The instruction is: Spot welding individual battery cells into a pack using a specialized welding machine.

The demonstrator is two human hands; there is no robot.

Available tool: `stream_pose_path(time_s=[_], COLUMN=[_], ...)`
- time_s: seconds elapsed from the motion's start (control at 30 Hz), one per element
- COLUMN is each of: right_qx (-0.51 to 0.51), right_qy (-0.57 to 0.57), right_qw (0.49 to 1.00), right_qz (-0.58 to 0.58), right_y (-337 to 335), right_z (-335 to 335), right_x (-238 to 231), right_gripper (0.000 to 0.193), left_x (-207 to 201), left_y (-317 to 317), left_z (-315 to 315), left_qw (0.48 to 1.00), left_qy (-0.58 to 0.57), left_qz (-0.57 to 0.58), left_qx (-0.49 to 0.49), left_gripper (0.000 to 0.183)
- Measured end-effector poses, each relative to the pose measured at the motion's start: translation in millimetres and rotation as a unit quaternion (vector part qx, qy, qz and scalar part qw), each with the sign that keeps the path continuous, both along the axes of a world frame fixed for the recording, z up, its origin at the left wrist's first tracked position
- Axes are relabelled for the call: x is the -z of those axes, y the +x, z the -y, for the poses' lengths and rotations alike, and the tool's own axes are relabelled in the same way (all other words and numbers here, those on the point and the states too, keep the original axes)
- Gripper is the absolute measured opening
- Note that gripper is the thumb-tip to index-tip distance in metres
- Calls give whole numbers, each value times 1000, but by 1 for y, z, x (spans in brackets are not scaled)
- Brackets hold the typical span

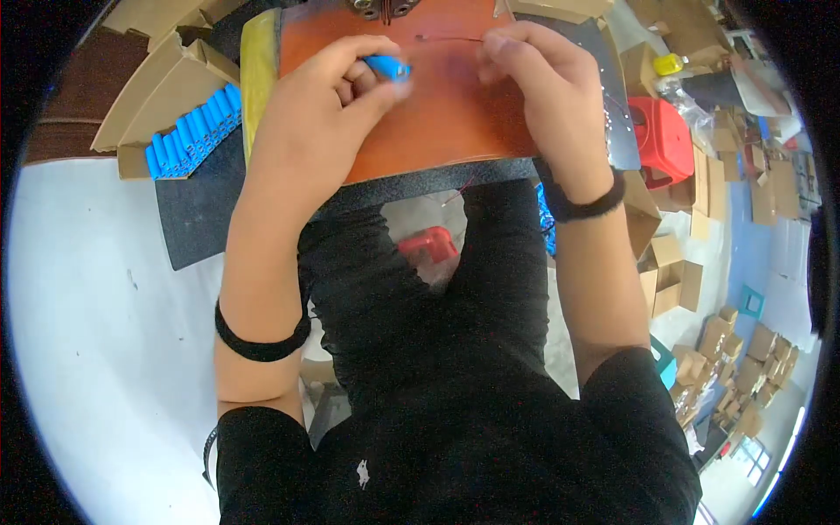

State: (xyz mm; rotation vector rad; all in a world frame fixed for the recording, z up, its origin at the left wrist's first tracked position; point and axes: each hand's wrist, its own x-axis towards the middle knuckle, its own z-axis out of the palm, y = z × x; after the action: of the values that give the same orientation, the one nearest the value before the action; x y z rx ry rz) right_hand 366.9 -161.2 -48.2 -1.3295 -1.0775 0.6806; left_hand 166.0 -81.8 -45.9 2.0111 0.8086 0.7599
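Reaches over an orange-topped bench (455, 131) with left grip (315, 114) and right grip (560, 83) apart.
Has a red stool (667, 144) beyond the right grip and an open cardboard box (136, 163) of blue cylinders (192, 131) left of the left grip. Clamps the left grip, curled, round one blue cylinder (383, 66); pinches a thin red wire (451, 38), pointing left, in the right.

I hold a smooth, plastic-looking cylinder (386, 67); near me are a matt cardboard box (162, 92) and glossy plastic stool (672, 142).

Cylinder (388, 67) part-hidden by left hand (319, 114)
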Motion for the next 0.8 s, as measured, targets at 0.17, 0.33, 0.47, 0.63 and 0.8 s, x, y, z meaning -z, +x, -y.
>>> stream_pose_path(time_s=[0.17,0.33,0.47,0.63,0.8], right_qx=[-67,-80,-73,-62,-45], right_qy=[-24,14,-15,-21,-34], right_qw=[997,991,996,998,998], right_qz=[-8,-102,-52,-20,-11], right_y=[3,-6,-4,-9,-10], right_z=[-11,-17,-22,-19,-18], right_x=[-1,-5,2,-4,-7], right_gripper=[15,13,13,13,13], left_x=[6,-1,1,8,2], left_y=[9,10,13,13,16], left_z=[-6,-6,-8,-11,-9], left_qw=[990,995,987,996,992], left_qy=[115,55,64,42,40], left_qz=[-2,-37,-110,-33,-77], left_qx=[-77,-81,-96,-75,-92], left_gripper=[33,29,34,33,33])
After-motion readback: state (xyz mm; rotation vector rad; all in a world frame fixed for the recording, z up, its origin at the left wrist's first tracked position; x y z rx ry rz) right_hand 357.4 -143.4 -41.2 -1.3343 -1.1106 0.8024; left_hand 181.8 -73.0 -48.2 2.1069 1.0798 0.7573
